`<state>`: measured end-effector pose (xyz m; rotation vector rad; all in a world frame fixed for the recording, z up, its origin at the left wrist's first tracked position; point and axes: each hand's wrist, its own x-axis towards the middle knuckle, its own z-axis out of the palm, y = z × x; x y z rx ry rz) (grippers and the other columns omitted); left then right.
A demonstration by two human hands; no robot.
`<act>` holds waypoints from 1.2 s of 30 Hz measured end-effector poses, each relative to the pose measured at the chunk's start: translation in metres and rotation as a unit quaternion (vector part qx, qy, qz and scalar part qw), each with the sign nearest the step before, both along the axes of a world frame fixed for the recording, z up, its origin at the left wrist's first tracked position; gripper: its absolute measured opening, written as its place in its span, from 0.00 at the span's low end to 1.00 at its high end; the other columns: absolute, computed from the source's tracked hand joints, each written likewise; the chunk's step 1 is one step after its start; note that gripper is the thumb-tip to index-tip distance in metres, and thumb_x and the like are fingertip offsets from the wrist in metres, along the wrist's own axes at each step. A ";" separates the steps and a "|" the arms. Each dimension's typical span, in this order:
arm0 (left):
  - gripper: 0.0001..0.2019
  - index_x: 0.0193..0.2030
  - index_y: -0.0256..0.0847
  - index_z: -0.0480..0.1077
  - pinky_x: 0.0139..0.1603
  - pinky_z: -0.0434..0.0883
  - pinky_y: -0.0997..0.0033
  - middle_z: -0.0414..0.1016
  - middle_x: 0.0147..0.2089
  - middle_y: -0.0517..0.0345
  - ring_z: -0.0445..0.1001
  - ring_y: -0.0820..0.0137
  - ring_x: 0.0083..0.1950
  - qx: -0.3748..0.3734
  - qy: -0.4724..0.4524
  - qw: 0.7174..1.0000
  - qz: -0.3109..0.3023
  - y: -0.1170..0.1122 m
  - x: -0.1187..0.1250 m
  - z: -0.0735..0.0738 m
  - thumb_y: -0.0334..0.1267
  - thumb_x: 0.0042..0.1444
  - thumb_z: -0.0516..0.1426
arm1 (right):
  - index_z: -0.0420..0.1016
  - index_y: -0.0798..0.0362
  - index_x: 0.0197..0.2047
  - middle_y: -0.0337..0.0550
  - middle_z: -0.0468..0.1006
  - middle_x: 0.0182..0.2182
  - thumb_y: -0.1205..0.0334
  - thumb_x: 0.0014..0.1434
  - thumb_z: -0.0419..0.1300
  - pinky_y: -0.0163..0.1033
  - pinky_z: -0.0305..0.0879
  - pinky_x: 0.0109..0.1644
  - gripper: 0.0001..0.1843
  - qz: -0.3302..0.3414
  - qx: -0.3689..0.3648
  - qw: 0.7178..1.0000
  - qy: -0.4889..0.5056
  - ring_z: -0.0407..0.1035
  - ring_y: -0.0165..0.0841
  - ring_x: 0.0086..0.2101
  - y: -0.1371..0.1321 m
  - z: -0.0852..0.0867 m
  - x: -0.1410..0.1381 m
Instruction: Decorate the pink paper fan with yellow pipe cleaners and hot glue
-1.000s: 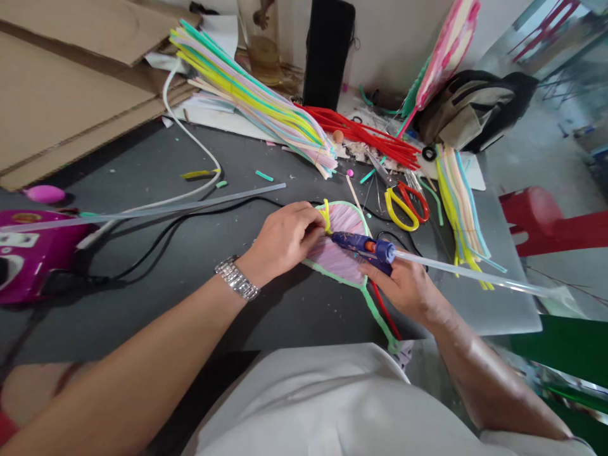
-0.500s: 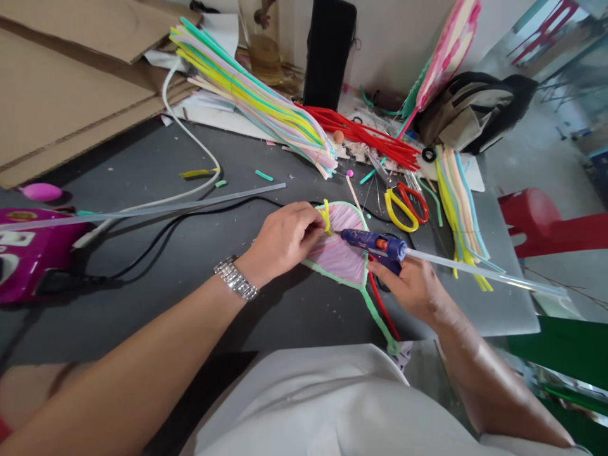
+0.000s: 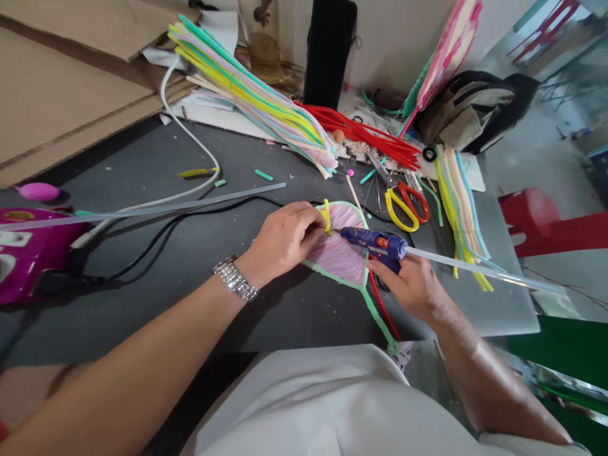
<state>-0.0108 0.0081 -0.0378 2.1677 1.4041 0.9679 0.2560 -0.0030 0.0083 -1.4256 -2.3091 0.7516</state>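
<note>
A pink fan-shaped piece (image 3: 338, 256) edged in green pipe cleaner lies on the dark table (image 3: 199, 278). Its green stem runs toward me. My left hand (image 3: 284, 239), with a metal watch on the wrist, is closed in a pinch on a yellow pipe cleaner (image 3: 327, 216) at the fan's upper edge. My right hand (image 3: 409, 285) grips a blue glue gun (image 3: 373, 242). The nozzle points left at the fan, close to my left fingers. A long clear glue stick (image 3: 479, 271) sticks out of the gun's back to the right.
Yellow and red scissors (image 3: 403, 202) lie just beyond the fan. Bundles of coloured pipe cleaners (image 3: 256, 95) and red ones (image 3: 365, 136) fill the back. A magenta device (image 3: 23, 250) sits at left with a black cable. Cardboard sheets (image 3: 61, 82) lie at far left, a red stool (image 3: 546, 215) at right.
My right hand drew the glue gun a little to the right, so less of it covers the fan. My left hand stayed pinched on the yellow pipe cleaner.
</note>
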 end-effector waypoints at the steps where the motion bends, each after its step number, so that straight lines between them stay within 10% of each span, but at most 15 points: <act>1: 0.04 0.38 0.38 0.73 0.41 0.70 0.67 0.78 0.38 0.53 0.76 0.65 0.40 0.001 0.000 1.000 0.001 0.000 0.000 0.000 0.29 0.63 0.57 | 0.75 0.52 0.37 0.43 0.79 0.29 0.50 0.68 0.60 0.42 0.69 0.41 0.14 -0.001 0.000 1.000 0.000 0.73 0.39 0.34 0.000 0.000 0.000; 36: 0.05 0.38 0.38 0.74 0.40 0.69 0.68 0.78 0.38 0.54 0.74 0.68 0.37 -0.009 -0.003 1.000 -0.006 0.000 0.001 0.003 0.29 0.63 0.56 | 0.76 0.52 0.40 0.45 0.82 0.35 0.49 0.69 0.59 0.42 0.70 0.44 0.15 0.017 -0.002 1.000 -0.013 0.75 0.40 0.37 -0.006 0.009 -0.001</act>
